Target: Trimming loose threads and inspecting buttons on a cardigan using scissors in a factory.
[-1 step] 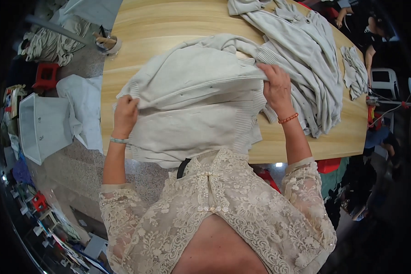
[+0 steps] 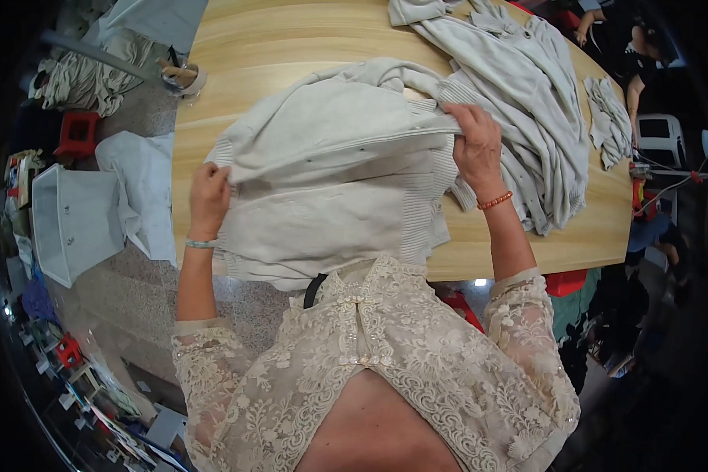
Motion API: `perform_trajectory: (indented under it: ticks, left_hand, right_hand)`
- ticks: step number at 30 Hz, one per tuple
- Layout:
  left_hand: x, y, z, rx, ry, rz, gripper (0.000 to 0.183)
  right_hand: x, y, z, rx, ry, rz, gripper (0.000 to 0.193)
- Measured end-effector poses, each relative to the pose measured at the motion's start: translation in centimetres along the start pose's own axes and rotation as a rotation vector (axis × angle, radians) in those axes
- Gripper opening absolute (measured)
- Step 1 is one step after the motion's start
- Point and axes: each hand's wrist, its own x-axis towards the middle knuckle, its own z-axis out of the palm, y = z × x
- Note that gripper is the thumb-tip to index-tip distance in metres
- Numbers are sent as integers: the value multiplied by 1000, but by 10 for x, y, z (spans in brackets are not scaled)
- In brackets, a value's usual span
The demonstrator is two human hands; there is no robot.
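Observation:
A light grey knitted cardigan [image 2: 330, 212] lies spread on the wooden table [image 2: 267, 39] in front of me. Its ribbed bands show at the left and right sides. My left hand [image 2: 210, 200] is closed on the cardigan's edge at the left, beside a ribbed part. My right hand [image 2: 477, 149] pinches the front edge at the right, thumb and fingers around the fabric. Between both hands this front edge is lifted and stretched, with small dark spots along it. The cardigan's near part hangs toward my lap.
More grey knitwear [image 2: 519, 118] is heaped at the right, touching the cardigan. A small knit piece [image 2: 608, 122] lies near the right edge. At the left table edge stands a clear cup [image 2: 187, 81] of tools. A white bin [image 2: 79, 224] stands left; another person's arm [image 2: 636, 98] shows far right.
My left hand has moved slightly left with the edge it grips, and the stretched front edge is a little tauter. My right hand has hardly moved.

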Motion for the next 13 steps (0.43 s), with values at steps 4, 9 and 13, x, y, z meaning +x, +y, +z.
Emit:
perform_trajectory:
  ticks: [4, 9, 13]
  left_hand:
    - [5, 7, -14, 31, 144, -40, 33]
    - [-37, 9, 1, -30, -112, -173, 54]
    - [-63, 13, 7, -54, -24, -230, 65]
  right_hand:
    - [-18, 20, 16, -28, 90, -27, 54]
    - [-86, 15, 46, 17, -194, 211, 51]
    - [-131, 32, 61, 445, -469, 720, 67]
